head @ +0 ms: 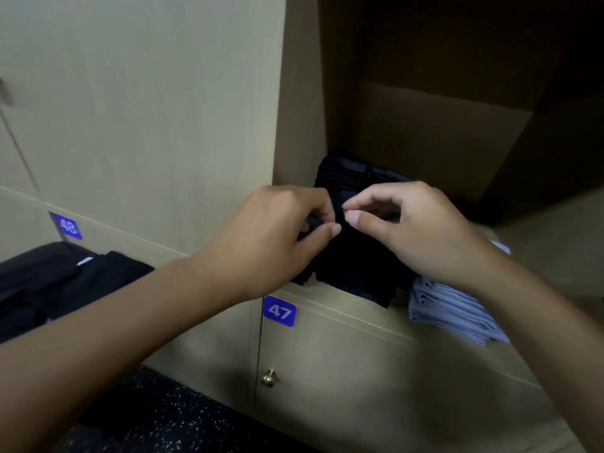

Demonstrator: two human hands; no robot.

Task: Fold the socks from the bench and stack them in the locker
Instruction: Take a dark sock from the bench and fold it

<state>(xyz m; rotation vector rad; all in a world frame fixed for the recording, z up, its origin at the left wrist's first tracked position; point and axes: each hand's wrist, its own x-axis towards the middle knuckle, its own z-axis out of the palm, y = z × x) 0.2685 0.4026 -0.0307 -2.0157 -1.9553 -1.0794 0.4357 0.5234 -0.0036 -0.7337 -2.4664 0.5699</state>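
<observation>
A black sock (353,269) lies on the front edge of the open locker's shelf (327,297). My left hand (271,233) pinches its top edge between thumb and fingers. Close beside it, my right hand (405,223) pinches the same edge from the right. Behind the hands a stack of dark folded socks (346,173) sits deeper in the locker. A stack of light blue folded socks (457,308) rests on the shelf to the right, partly under my right wrist. More dark socks (65,282) lie on the bench at the left.
The locker's open door (147,109) stands at the left of the compartment. Below are closed doors with blue labels 47 (279,311) and 48 (68,226) and a brass knob (269,377). A brown panel (441,138) leans at the locker's back. Speckled dark floor (163,420) lies below.
</observation>
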